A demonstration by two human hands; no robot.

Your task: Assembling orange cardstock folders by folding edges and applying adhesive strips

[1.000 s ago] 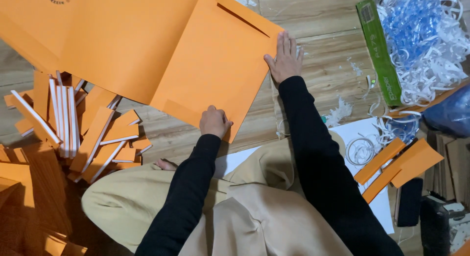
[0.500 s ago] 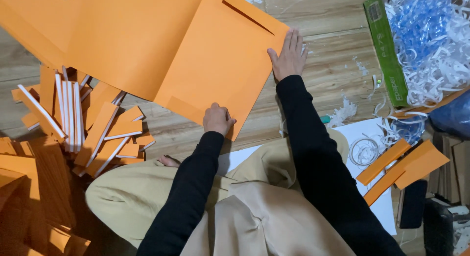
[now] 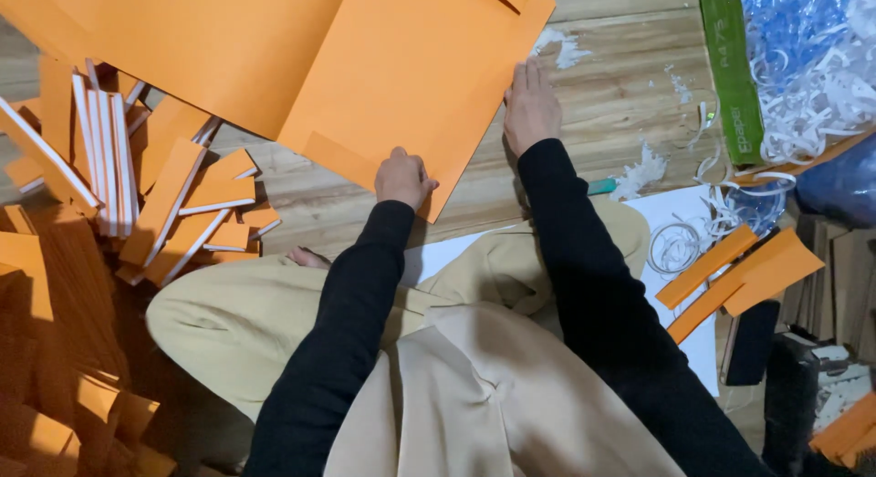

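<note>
The orange card sheet lies under both hands: left hand pinches its near edge, right hand presses flat.

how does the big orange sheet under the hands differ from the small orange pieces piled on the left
The big orange sheet lies flat and spread on the wooden floor; the small orange pieces are folded and heaped at angles. The sheet shows plain orange; the pieces show white edges. The left hand and right hand press the sheet only. Both are orange card.

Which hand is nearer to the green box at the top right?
The right hand. It lies flat on the orange sheet, to the left of the green box. The left hand presses the sheet's lower edge, farther left.
</note>
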